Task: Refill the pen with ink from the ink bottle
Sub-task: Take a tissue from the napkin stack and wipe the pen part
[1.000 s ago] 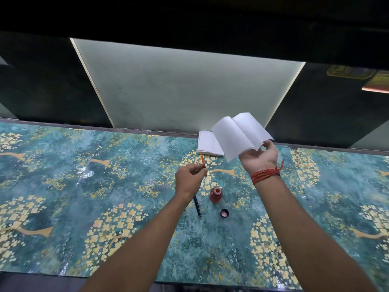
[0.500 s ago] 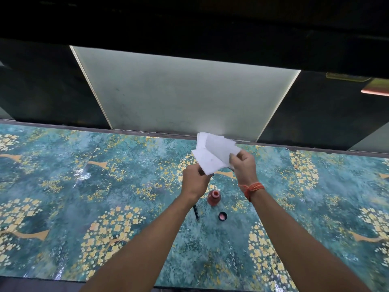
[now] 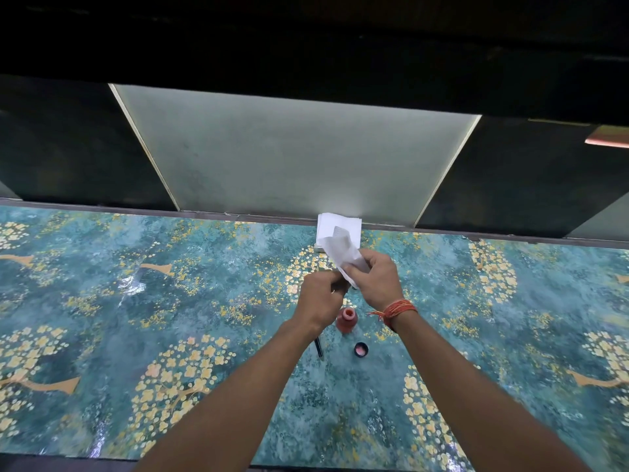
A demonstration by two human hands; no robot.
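While right hand point(image 3: 376, 280) grips paper point(image 3: 343, 255), left hand point(image 3: 318, 301) curled on something hidden, open ink bottle point(image 3: 346, 320), cap point(image 3: 360, 349), pen point(image 3: 319, 348) on table point(image 3: 170, 301).

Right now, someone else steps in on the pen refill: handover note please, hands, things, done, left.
Left hand: curled round a thin pen part, mostly hidden by the fingers.
Right hand: grips a white paper, held against the left hand's part.
Ink bottle: open, upright on the table, below the hands. Its cap lies just nearer, apart from it.
Dark pen barrel: on the table, left of the cap.
Paper stack: at the far edge.
Done: bottle uncapped, pen apart.
Left: reassemble pen, cap bottle. Whether filling is done, cannot tell.
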